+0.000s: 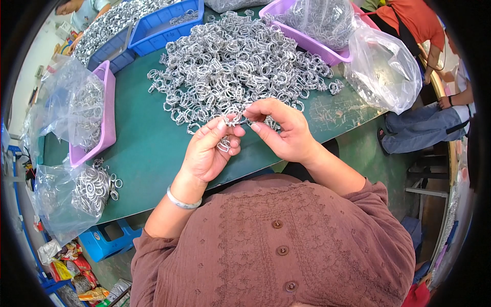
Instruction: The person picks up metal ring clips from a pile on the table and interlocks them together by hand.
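The small silvery metal piece (233,116) is up in the fingers, above the green table (148,148), between its near edge and the heap (235,61) of similar pieces farther in. The left hand (205,149) has thumb and forefinger clamped on it, with a second looped piece (223,145) against the curled lower fingers; the right hand (284,130) brings thumb and forefinger close at its right side, though I cannot tell whether they pinch. It looks light, stiff and probably a little slippery, with open loops likely to snag on neighbours, so its outer rim seems the best hold. Shiny, hard curves contrast with the smooth tabletop, scuffed pale toward the right-hand edge, and with the limp, crinkled clear bag (383,71) there
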`<state>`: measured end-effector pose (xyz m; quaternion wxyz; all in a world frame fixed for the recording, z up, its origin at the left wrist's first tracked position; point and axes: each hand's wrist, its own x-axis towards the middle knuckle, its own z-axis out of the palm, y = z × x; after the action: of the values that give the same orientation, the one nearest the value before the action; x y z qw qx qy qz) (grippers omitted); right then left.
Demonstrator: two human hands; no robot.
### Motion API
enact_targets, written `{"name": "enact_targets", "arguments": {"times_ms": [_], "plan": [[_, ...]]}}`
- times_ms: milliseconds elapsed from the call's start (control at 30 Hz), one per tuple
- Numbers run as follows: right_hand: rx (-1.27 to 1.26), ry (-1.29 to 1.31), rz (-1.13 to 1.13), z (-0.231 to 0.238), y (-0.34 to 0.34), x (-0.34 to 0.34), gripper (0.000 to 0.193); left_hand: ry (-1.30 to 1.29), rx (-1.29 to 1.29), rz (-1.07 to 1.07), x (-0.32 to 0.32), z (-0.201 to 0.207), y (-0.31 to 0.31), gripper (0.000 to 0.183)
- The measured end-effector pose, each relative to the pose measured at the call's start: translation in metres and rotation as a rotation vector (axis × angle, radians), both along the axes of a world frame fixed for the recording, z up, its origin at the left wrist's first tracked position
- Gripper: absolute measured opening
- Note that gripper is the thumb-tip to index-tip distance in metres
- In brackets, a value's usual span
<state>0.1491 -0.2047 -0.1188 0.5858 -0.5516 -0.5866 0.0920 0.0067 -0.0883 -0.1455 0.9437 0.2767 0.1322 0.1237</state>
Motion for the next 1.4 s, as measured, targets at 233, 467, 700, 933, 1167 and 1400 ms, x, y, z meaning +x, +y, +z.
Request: {"name": "enact_targets", "arguments": {"times_ms": [233, 467, 700, 933, 1167, 1400], "plan": [[0.004, 0.003, 0.001, -0.001, 0.0, 0.0, 0.023, -0.017, -0.031, -0.01, 0.0, 0.0, 0.0, 0.022], [-0.008, -0.019, 0.007, 0.0, 0.0, 0.001, 0.023, -0.027, -0.051, -0.019, -0.001, -0.003, 0.001, 0.022], [-0.025, -0.018, -0.014, -0.002, 0.0, 0.0, 0.022, 0.001, -0.051, -0.01, -0.001, -0.002, 0.001, 0.024], [-0.034, -0.056, -0.047, -0.004, 0.002, 0.0, 0.023, 0.087, 0.026, -0.01, 0.0, 0.003, 0.0, 0.023], [-0.046, -0.059, -0.045, -0.006, 0.003, 0.0, 0.022, 0.142, 0.078, 0.021, 0.002, 0.011, -0.005, 0.022], [-0.078, -0.046, -0.04, -0.006, 0.003, -0.001, 0.021, 0.217, 0.183, 0.06, 0.002, 0.012, -0.006, 0.023]]}}
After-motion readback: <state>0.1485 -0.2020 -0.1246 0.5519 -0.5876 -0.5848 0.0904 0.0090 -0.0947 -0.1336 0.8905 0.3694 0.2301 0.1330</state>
